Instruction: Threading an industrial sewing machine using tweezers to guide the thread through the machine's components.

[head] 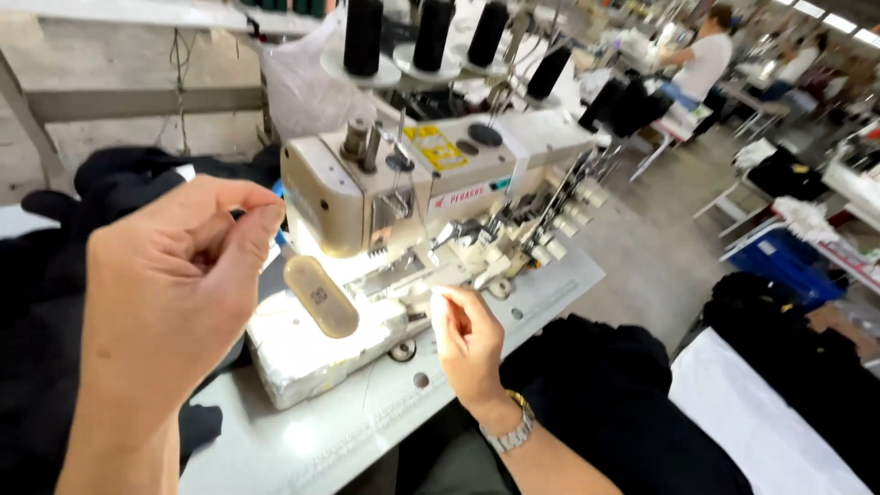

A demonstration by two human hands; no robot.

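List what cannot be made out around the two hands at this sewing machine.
- Left hand, head view: what its pinched fingertips hold is hidden by the fingers.
- Right hand: any thread at its fingertips is too thin to see.
- Sewing machine: the needle area is washed out by lamp glare.
- Black fabric: cut off by the left edge.

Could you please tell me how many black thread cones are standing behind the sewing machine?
4: three upright in a row, left, middle, right, plus one tilted further right. Others may be hidden.

Thread cones behind sewing machine, fabric left.
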